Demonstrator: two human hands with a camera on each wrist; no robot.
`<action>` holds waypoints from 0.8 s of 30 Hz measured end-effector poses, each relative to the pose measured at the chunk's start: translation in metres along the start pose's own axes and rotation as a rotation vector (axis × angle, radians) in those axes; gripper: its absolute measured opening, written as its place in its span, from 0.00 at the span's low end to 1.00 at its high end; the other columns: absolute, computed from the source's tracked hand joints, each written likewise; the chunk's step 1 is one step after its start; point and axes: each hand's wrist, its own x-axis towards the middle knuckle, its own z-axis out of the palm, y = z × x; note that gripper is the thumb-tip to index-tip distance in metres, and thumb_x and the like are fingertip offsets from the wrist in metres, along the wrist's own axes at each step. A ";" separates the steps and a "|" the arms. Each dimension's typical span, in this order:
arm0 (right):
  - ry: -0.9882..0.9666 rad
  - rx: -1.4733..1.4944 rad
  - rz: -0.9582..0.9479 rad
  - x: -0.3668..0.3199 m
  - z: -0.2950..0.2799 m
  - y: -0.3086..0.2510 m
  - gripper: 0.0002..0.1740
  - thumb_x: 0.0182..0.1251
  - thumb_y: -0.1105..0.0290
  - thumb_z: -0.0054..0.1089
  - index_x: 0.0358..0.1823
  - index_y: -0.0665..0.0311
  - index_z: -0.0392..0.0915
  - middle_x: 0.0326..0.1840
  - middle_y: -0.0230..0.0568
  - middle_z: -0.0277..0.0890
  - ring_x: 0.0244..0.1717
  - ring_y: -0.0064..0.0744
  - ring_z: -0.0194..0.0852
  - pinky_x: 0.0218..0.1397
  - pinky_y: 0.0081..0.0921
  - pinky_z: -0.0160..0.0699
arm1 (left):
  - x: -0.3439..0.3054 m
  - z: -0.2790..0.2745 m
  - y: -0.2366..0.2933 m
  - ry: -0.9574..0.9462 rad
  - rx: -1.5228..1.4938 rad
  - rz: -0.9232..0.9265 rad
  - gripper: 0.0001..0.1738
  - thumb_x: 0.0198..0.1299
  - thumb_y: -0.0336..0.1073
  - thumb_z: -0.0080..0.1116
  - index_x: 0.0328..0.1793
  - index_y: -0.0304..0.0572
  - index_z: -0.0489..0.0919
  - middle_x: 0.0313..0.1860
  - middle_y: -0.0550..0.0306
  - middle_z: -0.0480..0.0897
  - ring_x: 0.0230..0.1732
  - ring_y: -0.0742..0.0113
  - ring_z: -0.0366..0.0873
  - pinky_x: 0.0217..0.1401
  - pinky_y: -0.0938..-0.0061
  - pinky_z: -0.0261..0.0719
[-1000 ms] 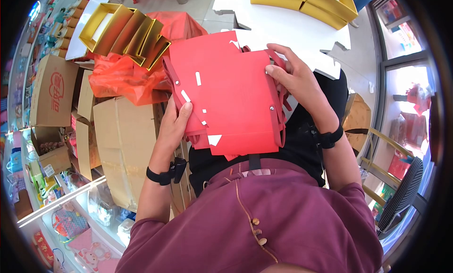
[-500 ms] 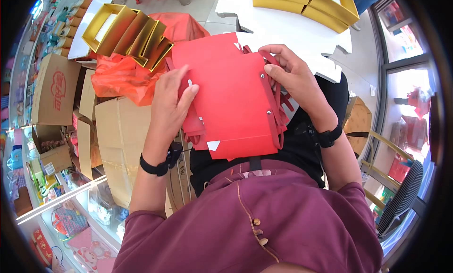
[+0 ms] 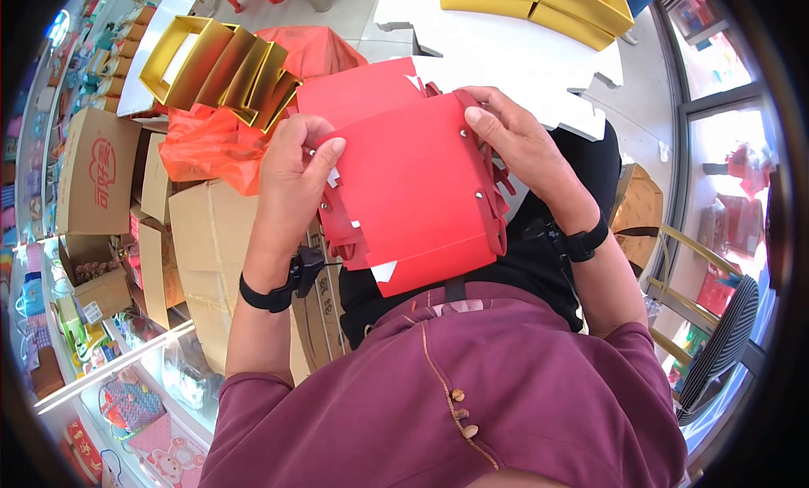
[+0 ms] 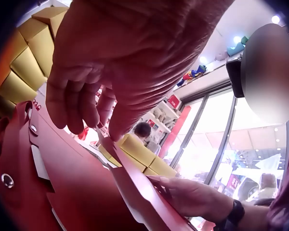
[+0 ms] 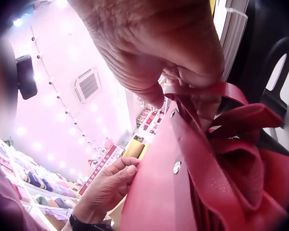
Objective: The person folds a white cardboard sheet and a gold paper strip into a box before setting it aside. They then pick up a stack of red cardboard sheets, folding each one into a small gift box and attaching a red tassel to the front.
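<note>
The red sheet is held over a red stack on the lap, its far corners pinched by the left hand and right hand, seemingly for even support. Gold boxes are set toward the desk's far edge.

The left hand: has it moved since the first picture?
Yes, the left hand has moved away from the shirt, closer to the open gold boxes.

Red flat card pieces are lying over the person's lap; golden rectangular boxes are sitting on a white flat table ahead, brown rectangular cardboard boxes standing left.
</note>
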 end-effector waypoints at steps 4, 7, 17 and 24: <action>0.015 0.054 0.003 -0.002 -0.004 0.003 0.34 0.88 0.42 0.46 0.71 0.67 0.75 0.49 0.37 0.82 0.36 0.21 0.76 0.41 0.22 0.81 | -0.005 -0.008 0.017 -0.079 -0.533 -0.232 0.06 0.78 0.34 0.62 0.50 0.42 0.78 0.39 0.68 0.78 0.39 0.81 0.75 0.42 0.79 0.78; 0.025 0.019 0.092 -0.007 -0.010 0.004 0.35 0.90 0.41 0.39 0.73 0.64 0.76 0.46 0.30 0.78 0.41 0.19 0.75 0.44 0.20 0.76 | -0.003 -0.012 0.026 -0.042 -0.522 -0.235 0.06 0.81 0.37 0.59 0.48 0.44 0.79 0.37 0.71 0.77 0.37 0.84 0.72 0.39 0.82 0.73; 0.048 -0.082 -0.048 -0.012 -0.019 0.009 0.36 0.91 0.42 0.39 0.69 0.71 0.78 0.51 0.40 0.84 0.52 0.27 0.81 0.60 0.26 0.80 | 0.020 -0.061 0.032 0.229 -0.794 -0.106 0.09 0.83 0.37 0.54 0.52 0.41 0.80 0.44 0.65 0.83 0.44 0.80 0.79 0.50 0.79 0.79; 0.137 0.023 -0.211 -0.017 -0.039 -0.027 0.32 0.90 0.47 0.44 0.71 0.71 0.76 0.58 0.45 0.85 0.60 0.30 0.83 0.66 0.30 0.80 | 0.042 -0.042 0.001 0.223 -0.833 -0.081 0.09 0.82 0.39 0.57 0.54 0.40 0.78 0.40 0.64 0.84 0.39 0.78 0.81 0.44 0.78 0.82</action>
